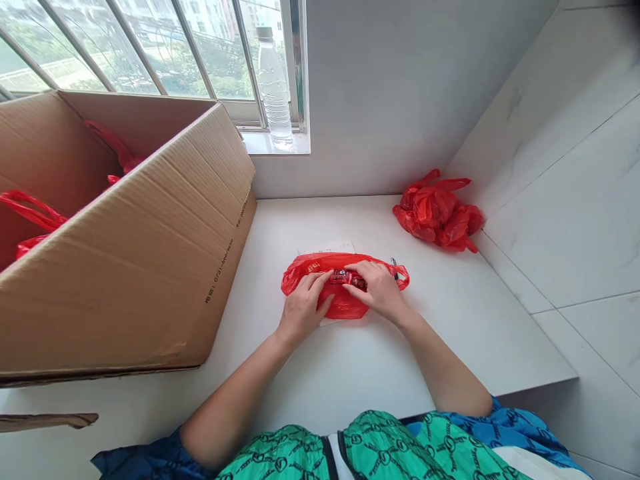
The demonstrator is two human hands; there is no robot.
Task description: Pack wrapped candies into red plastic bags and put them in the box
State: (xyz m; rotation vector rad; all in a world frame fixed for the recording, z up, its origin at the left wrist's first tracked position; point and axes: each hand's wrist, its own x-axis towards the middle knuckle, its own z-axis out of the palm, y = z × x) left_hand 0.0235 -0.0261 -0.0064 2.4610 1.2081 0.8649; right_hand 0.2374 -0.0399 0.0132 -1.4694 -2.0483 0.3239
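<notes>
A red plastic bag (300, 270) lies on the white counter (350, 360) in front of me, on top of a sheet of white paper (327, 248). My left hand (303, 308) and my right hand (377, 290) both rest on the bag, fingers curled and pressing its top, where a small dark printed packet (346, 276) shows through. A dark pen-like object (394, 264) peeks out just behind the bag's right handle.
A large open cardboard box (150, 253) with red bags inside fills the left side. A crumpled heap of red bags (439, 212) sits at the back right by the tiled wall. A clear water bottle (274, 83) stands on the window sill.
</notes>
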